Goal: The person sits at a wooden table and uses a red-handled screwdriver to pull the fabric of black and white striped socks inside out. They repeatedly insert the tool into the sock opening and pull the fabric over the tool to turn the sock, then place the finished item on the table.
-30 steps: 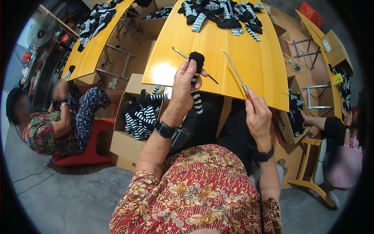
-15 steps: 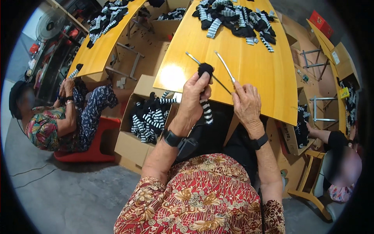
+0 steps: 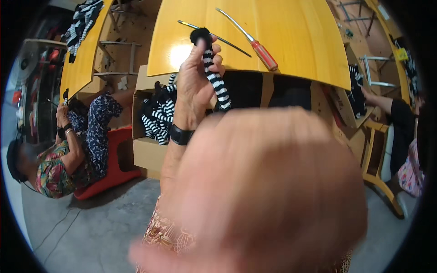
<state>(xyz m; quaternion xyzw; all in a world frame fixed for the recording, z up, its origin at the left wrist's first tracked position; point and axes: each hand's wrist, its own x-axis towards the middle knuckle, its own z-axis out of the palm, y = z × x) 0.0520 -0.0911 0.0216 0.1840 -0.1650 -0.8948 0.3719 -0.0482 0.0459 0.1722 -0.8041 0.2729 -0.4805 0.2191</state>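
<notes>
Head view: the left hand (image 3: 195,82) is closed on a striped knitted piece (image 3: 219,88), its fluffy black end above the table (image 3: 300,32), its tail past the near edge; the right hand (image 3: 273,182) blurs close to the lens, its grip impossible to tell; a thin rod (image 3: 234,47) runs behind the piece, a red-handled tool (image 3: 265,55) lying to the right. The step looks like one-handed holding; using the tool would call for the right hand to reach its handle.

Below the left fingers (image 3: 217,59), the blurred right hand (image 3: 273,191) hides most of the shirt (image 3: 160,227); beyond them, the worktop (image 3: 291,32) is cropped.
</notes>
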